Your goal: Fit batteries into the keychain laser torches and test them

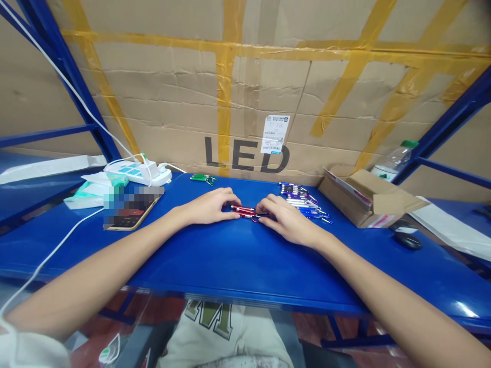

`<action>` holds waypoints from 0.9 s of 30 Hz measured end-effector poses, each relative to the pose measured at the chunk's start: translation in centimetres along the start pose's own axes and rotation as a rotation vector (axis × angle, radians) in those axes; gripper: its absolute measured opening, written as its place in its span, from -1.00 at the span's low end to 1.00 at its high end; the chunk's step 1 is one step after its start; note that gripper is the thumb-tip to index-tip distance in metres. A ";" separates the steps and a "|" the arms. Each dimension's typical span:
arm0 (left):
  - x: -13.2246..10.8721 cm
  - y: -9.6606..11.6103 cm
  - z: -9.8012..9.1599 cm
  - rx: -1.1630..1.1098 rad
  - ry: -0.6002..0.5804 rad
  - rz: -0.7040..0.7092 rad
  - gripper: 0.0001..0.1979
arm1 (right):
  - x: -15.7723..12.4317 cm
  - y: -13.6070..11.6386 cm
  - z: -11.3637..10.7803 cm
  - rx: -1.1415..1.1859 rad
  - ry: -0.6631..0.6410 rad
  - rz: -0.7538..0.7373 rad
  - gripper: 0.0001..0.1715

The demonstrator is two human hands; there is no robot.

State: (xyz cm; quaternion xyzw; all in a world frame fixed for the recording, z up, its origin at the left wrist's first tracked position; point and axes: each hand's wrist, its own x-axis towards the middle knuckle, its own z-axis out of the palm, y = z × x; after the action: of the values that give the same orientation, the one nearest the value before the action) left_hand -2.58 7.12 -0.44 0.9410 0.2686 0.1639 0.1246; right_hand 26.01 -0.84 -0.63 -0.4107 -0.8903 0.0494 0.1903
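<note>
A small bunch of slim red metal carabiner pens point(245, 212) lies on the blue table, between my two hands. My left hand point(213, 205) rests at their left end, its fingers and thumb closed around the tips. At the right end, the thumb and fingers of my right hand point(282, 217) pinch the pens near their clips. Just beyond my right hand lies a row of similar pens point(303, 203) in black, purple, silver and blue, with carabiners pointing right. Some green pens point(204, 178) lie together behind my left hand.
A phone point(134, 210), a tissue pack point(94, 191) and a white power strip point(141, 171) with cables occupy the left side. On the right are an open cardboard box point(360, 197), a plastic bottle point(397, 158) and a black mouse point(407, 240). A large taped carton point(172, 102) walls the back.
</note>
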 end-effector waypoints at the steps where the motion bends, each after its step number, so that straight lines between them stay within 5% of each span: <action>1: 0.0 0.0 0.0 0.000 -0.002 0.002 -0.59 | 0.0 -0.2 -0.1 0.005 0.003 -0.012 -0.87; 14: 0.0 0.5 -0.2 -0.033 -0.007 0.004 -0.57 | 0.2 -0.9 -0.4 0.078 -0.048 -0.155 -0.58; 22: 0.0 0.7 -0.1 -0.041 0.004 -0.005 -0.60 | 0.1 0.1 -0.7 -0.046 0.098 -0.056 -0.74; 27: 0.0 0.7 -0.2 -0.037 0.005 0.001 -0.62 | 0.2 0.2 -0.6 -0.050 0.072 -0.033 -0.75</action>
State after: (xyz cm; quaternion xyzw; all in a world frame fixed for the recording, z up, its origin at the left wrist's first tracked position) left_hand -2.32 6.59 -0.08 0.9382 0.2653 0.1715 0.1410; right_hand 26.25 -0.64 -0.11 -0.4020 -0.8906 0.0090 0.2125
